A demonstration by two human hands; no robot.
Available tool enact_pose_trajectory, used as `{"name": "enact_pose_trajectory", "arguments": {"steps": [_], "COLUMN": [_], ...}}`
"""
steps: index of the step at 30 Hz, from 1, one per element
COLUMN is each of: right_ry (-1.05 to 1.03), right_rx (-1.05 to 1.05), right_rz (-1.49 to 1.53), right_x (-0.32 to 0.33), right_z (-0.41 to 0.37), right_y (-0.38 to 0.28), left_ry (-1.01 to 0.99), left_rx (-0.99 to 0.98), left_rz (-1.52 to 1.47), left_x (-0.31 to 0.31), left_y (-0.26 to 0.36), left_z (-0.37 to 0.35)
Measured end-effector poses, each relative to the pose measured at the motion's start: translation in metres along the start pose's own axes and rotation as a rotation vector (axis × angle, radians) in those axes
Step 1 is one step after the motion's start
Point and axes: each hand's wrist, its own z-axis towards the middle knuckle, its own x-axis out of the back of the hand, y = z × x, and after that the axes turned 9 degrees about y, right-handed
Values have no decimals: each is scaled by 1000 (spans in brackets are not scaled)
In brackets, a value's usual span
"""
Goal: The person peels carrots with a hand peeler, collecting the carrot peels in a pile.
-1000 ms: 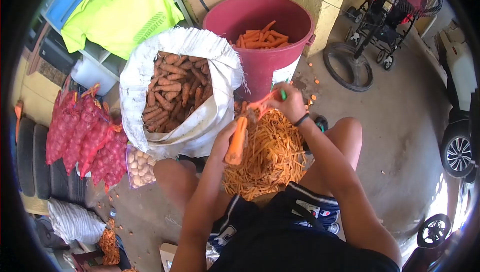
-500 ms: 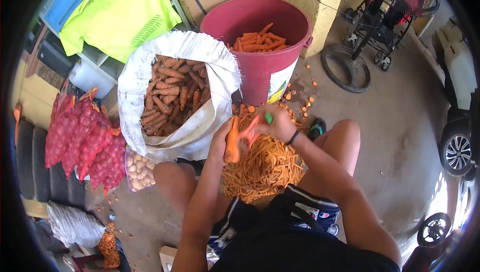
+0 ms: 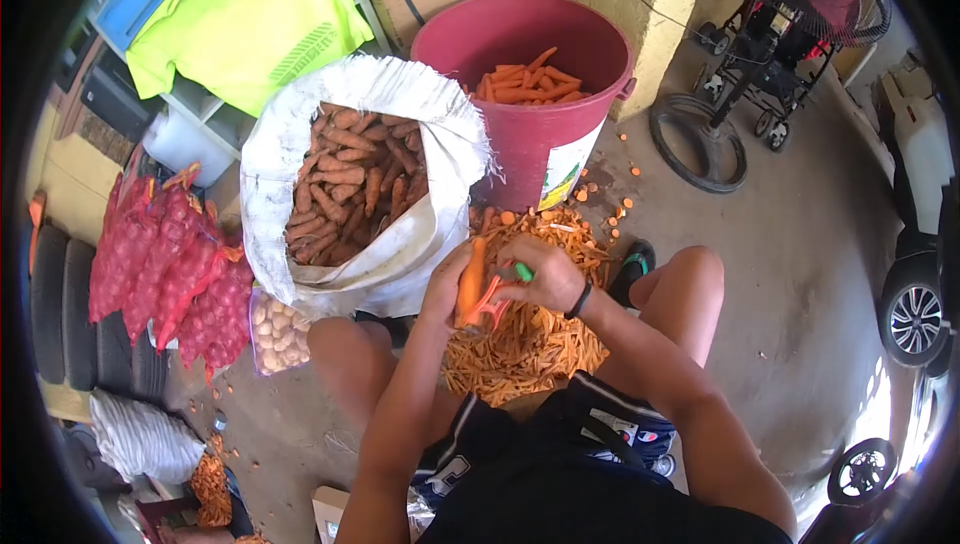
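Note:
My left hand is wrapped round an orange carrot, held upright above a heap of peelings. In my right hand is a red peeler, its head against the carrot's lower end. Something green shows between the right fingers. Beyond my left hand, a white sack holds unpeeled, soil-covered carrots. Behind the heap stands a maroon bucket with peeled carrots inside.
Red mesh bags of onions and a bag of potatoes lie left of the sack. Carrot slices are scattered on the floor. A fan with a round base stands at the back right. Tyres line the left side.
My right hand and the peeler have moved down and toward me, from the carrot's upper side to its lower end. The view has shifted slightly.

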Motion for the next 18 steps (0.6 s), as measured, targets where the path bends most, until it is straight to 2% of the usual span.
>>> {"name": "enact_pose_trajectory", "arguments": {"steps": [1,3,7,10,11,13,14,15,18], "right_ry": [35,151,276,142,114,68,110,154,286], "right_rx": [6,-163,-457,-87,-33,61,-2,-66,-178], "right_rz": [-83,-150,-175,-31,-40,-42,-95,-154,-307], "right_x": [3,20,44,15,13,2,4,14,37], "right_z": [3,15,27,9,9,4,5,11,20], "right_y": [6,31,45,9,6,3,9,23,52], "left_ry": [-10,-44,-109,-34,113,31,-9,-1,-69], "left_rx": [13,51,60,144,81,9,-19,43,-6], "left_rz": [49,157,35,15,-32,25,57,128,287], "left_x": [7,17,10,26,7,16,23,19,5], "left_y": [-3,-10,-5,-8,-11,-20,-25,-15,-2], "left_z": [3,6,2,19,16,23,24,11,-6]}}
